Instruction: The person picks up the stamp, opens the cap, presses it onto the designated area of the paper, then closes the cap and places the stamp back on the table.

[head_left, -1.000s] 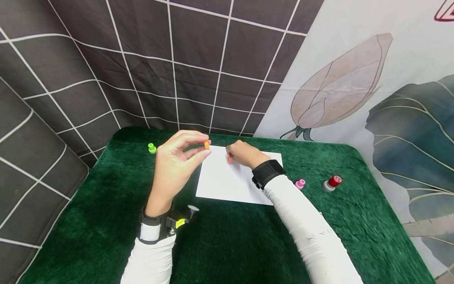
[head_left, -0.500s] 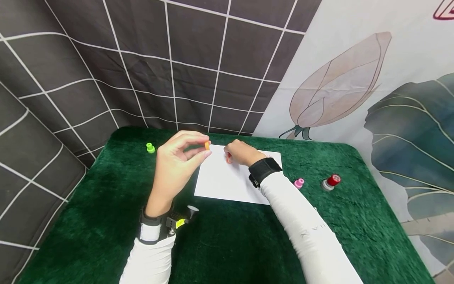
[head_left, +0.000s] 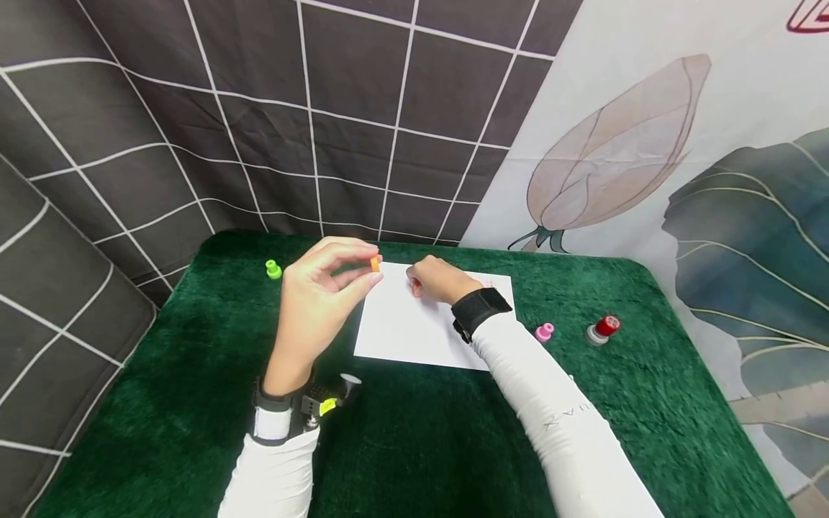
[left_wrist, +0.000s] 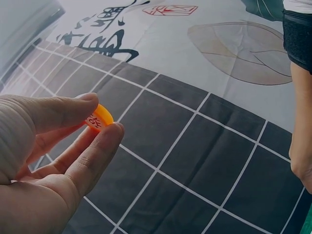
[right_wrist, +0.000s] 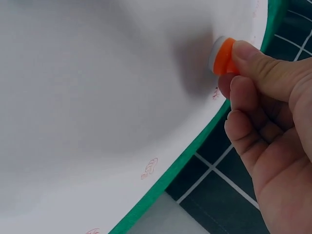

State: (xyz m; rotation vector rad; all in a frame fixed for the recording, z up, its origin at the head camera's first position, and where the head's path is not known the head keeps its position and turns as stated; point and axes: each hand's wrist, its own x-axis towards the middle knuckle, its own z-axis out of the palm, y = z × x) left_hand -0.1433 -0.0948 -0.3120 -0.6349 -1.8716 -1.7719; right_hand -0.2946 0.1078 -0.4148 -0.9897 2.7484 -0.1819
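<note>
My left hand (head_left: pixel 324 291) is raised just left of the paper and pinches an orange cap (left_wrist: pixel 102 118) between thumb and fingertips. Red characters show on the cap's pale round face in the left wrist view. Over the upper part of a white sheet of paper (head_left: pixel 414 331), my right hand (head_left: pixel 440 279) pinches an orange stamp (right_wrist: pixel 224 56) with a pale grey base facing the sheet. Whether the base touches the paper I cannot tell. Small red prints (right_wrist: pixel 149 168) run along the sheet's far edge, and the right hand hides part of that edge.
A green stamp (head_left: pixel 273 270) stands at the far left of the green-covered table (head_left: pixel 162 403). To the right of the paper are a pink stamp (head_left: pixel 544 332) and a red-topped stamp (head_left: pixel 604 329) with a grey base. A dark checked cloth (head_left: pixel 350 108) hangs behind the table.
The head view has shifted slightly. My right wrist has turned a little, and less of the orange stamp shows beneath the fingers. The left hand still pinches the cap in nearly the same place.
</note>
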